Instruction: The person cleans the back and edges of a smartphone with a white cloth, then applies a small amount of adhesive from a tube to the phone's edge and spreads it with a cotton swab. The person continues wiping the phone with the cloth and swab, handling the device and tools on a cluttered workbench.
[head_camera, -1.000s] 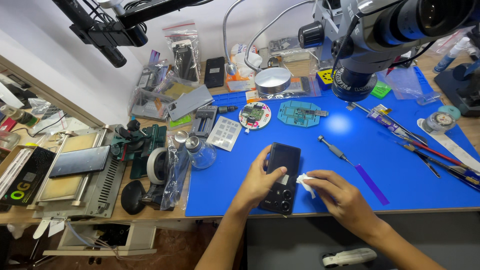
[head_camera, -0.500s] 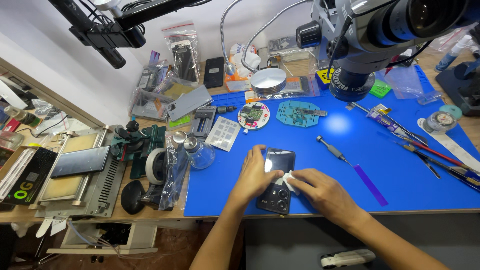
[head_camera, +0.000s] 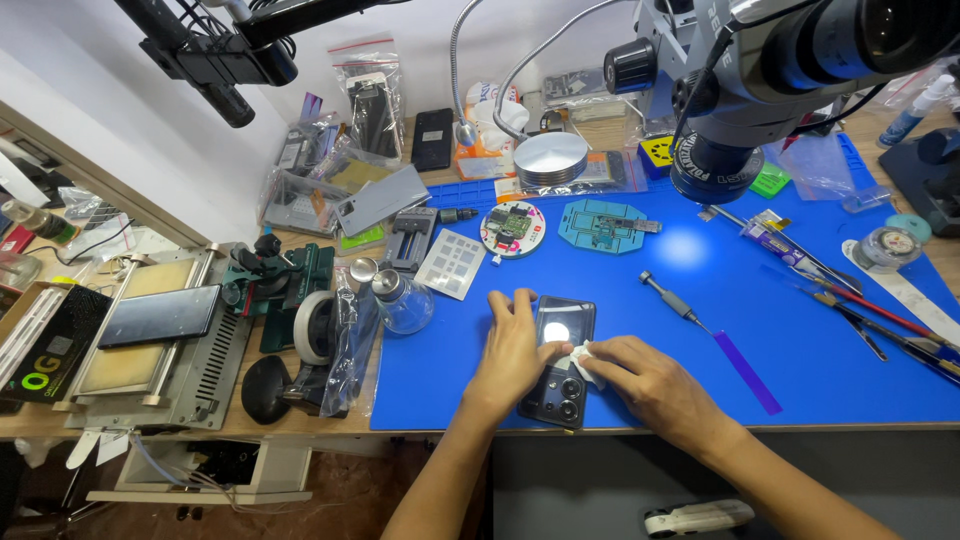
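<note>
A black smartphone (head_camera: 560, 325) lies back side up on the blue work mat (head_camera: 800, 350), its camera cluster toward the table's front edge. My left hand (head_camera: 512, 355) rests flat along the phone's left edge and steadies it. My right hand (head_camera: 645, 385) pinches a small white wipe (head_camera: 583, 358) and presses it on the phone's back near the middle. A bright light reflection shows on the phone's glossy back.
A microscope head (head_camera: 760, 70) hangs over the mat's far right. Behind the phone lie a screwdriver (head_camera: 672, 300), a purple strip (head_camera: 748, 372), circuit boards (head_camera: 600, 222), a glass bottle (head_camera: 400, 300) and tweezers (head_camera: 860, 310). A tape roll (head_camera: 315, 325) and heating plate (head_camera: 150, 330) stand left.
My right hand moved left with the white wipe from beside the phone onto its back. My left hand stayed on the phone's left edge.
</note>
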